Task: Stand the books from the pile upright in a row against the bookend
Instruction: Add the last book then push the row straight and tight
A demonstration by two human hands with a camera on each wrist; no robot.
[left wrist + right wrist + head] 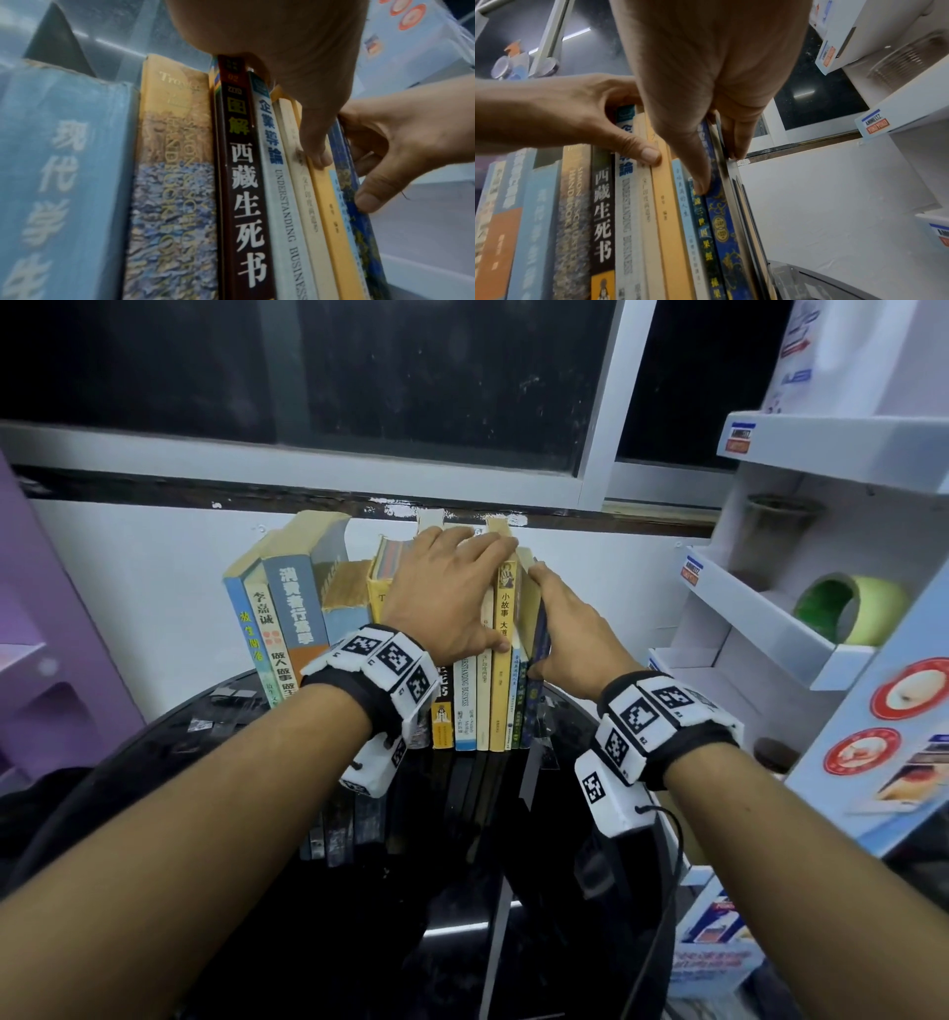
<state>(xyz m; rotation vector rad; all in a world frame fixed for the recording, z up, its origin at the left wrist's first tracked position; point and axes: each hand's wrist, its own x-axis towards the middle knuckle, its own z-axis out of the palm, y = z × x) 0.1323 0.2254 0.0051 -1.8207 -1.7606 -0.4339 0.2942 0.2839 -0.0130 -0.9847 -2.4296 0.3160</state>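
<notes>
A row of upright books point(295, 613) stands on a black round table point(565, 865) against the white wall. My left hand point(477, 593) lies over the tops of the middle books, its thumb point(318, 160) pressing the spine of a yellow book point(500, 701). My right hand point(539, 618) pinches the dark blue book point(534, 706) at the right end of the row. Its thumb point(703, 186) is on the spine and its fingers point(736, 150) lie flat on the outer cover. I cannot make out a bookend or a pile.
A white display rack point(770, 629) with a green tape roll point(847, 608) stands close on the right. Purple furniture point(31, 618) is on the left. The window ledge point(308, 492) runs just above the books. A printed box point(719, 947) sits low on the right.
</notes>
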